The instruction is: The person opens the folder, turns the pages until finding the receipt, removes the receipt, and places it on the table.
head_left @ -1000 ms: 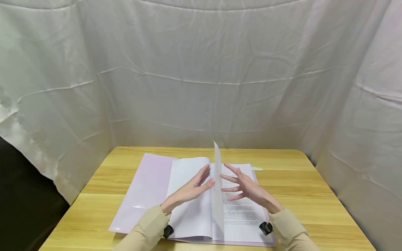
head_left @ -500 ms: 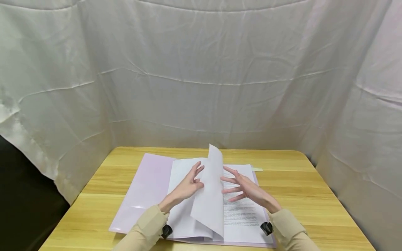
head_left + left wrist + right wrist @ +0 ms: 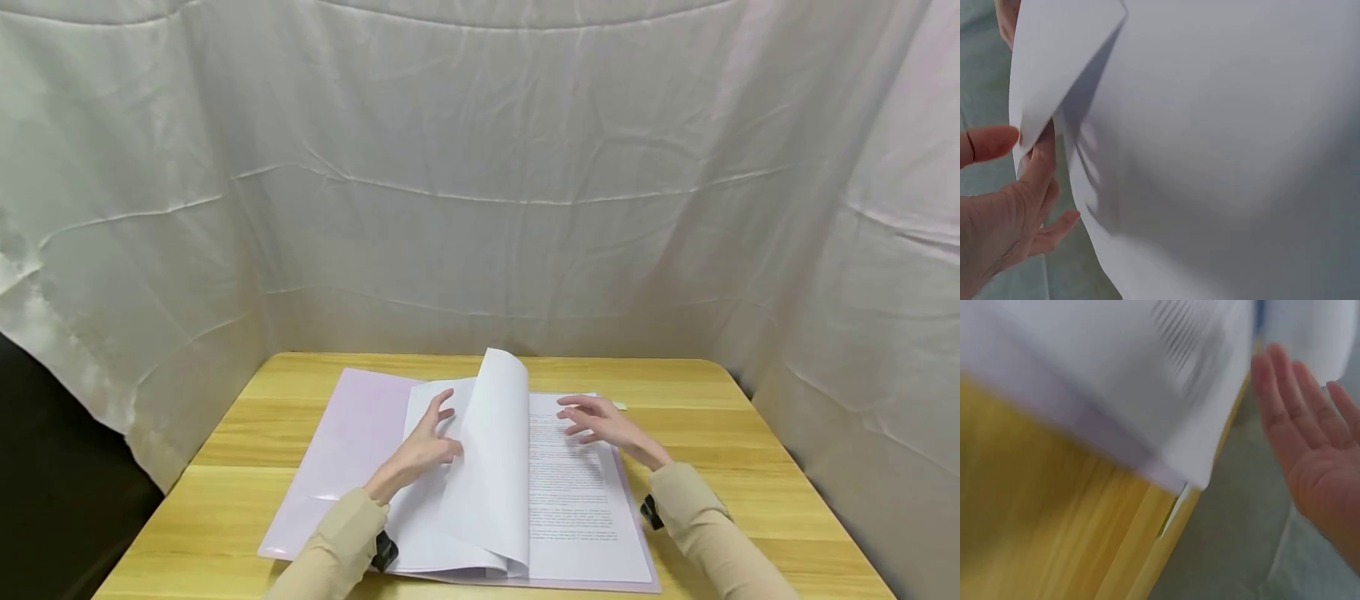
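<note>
On the table lies an open lilac folder (image 3: 330,467) with white sheets in it. One loose-edged sheet of paper (image 3: 495,450) stands curved up at the middle and leans left. My left hand (image 3: 416,454) holds this sheet by its free edge; in the left wrist view its thumb (image 3: 994,142) and a finger (image 3: 1041,159) lie on either side of the paper. My right hand (image 3: 603,423) hovers over the printed right page (image 3: 566,525), fingers loosely extended and holding nothing. Its straight fingers (image 3: 1297,415) show apart from the paper in the right wrist view.
Wood-grain tabletop (image 3: 735,483) surrounds the folder. A pale strip (image 3: 1175,509) sticks out beside the folder's far right corner. Grey-white curtains (image 3: 480,208) hang behind and at both sides. Black material (image 3: 60,450) shows at the lower left.
The sheet has gone from upright to leaning left, with its edge following my left hand leftward. My right hand has drawn back right, away from the sheet, its fingers less spread.
</note>
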Motion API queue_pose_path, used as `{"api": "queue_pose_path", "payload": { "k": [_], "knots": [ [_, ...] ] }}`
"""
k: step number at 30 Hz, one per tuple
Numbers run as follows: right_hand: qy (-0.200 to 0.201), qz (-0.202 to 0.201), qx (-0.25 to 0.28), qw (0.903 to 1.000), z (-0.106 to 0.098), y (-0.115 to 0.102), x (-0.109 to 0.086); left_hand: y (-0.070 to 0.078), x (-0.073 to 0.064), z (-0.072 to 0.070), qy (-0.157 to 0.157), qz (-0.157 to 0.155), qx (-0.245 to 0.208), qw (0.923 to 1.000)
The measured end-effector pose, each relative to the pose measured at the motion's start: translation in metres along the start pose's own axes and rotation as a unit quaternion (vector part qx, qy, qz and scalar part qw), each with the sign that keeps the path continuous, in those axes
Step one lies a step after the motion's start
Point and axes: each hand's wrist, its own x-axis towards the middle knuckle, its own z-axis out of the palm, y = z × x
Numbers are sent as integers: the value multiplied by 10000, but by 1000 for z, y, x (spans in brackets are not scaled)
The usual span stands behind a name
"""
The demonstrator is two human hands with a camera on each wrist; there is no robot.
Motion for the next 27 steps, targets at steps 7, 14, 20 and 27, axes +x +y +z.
{"api": "queue_pose_path", "payload": {
  "k": [7, 14, 20, 27],
  "knots": [
    [888, -39, -1290, 9876, -10, 16, 17, -10, -4, -18, -262, 18, 528, 9983],
    [1192, 376, -1807, 9756, -15, 28, 28, -15, -7, -28, -220, -83, 1103, 9936],
    [1178, 324, -2437, 9621, -15, 32, 35, -17, -9, -31, 139, -272, 1575, 9870],
    [1099, 296, -2730, 9553, -16, 36, 41, -17, -9, -33, 556, -365, 2322, 9704]
  ]
}}
